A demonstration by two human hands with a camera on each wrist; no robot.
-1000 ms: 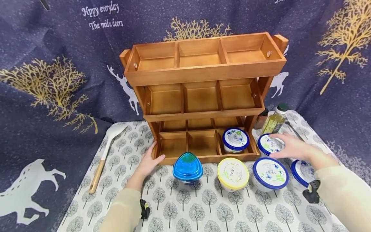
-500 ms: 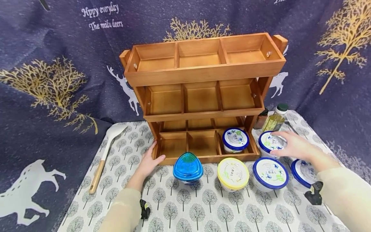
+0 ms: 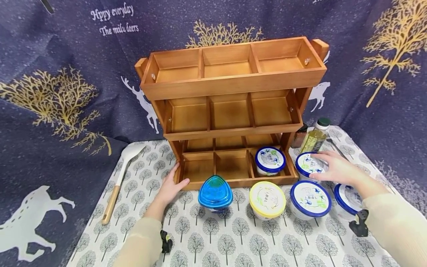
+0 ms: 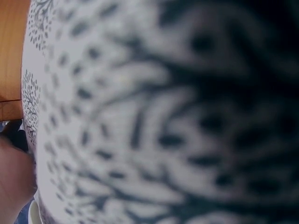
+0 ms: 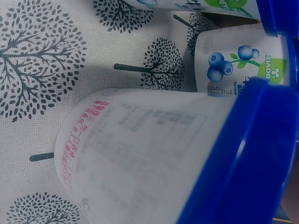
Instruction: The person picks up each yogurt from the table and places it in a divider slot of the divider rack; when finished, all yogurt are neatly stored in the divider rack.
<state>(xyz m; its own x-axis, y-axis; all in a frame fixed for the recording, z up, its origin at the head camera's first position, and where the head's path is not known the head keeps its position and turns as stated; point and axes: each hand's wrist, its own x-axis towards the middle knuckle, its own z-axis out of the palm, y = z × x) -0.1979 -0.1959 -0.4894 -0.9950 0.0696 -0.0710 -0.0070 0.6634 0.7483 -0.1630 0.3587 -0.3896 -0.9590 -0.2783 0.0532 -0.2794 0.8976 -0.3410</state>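
Note:
In the head view my right hand (image 3: 335, 170) grips a white tub (image 3: 311, 164) by its blue lid, thumb and fingers at opposite sides of the rim. A second blue-lidded tub (image 3: 310, 198) stands just in front of it, a third (image 3: 347, 198) under my right wrist. My left hand (image 3: 171, 187) rests against the lower left corner of the wooden shelf rack (image 3: 233, 83), thumb along its front board, fingers along its side. Another blue-lidded tub (image 3: 270, 160) sits in the bottom tier's right compartment. The right wrist view shows a large tub (image 5: 140, 154) close up.
A yellow-lidded tub (image 3: 267, 200) and a blue triangular-lidded container (image 3: 215, 193) stand before the rack. At left lies a white spatula-like utensil (image 3: 115, 196) with a wooden handle. An oil bottle (image 3: 313, 139), a dark-capped jar (image 3: 299, 136) and a thin dark-handled utensil (image 3: 338, 149) are behind right.
The tub in my right hand has shifted slightly right and its lid print has turned a little. The head view has moved slightly. My left hand has stayed at the rack.

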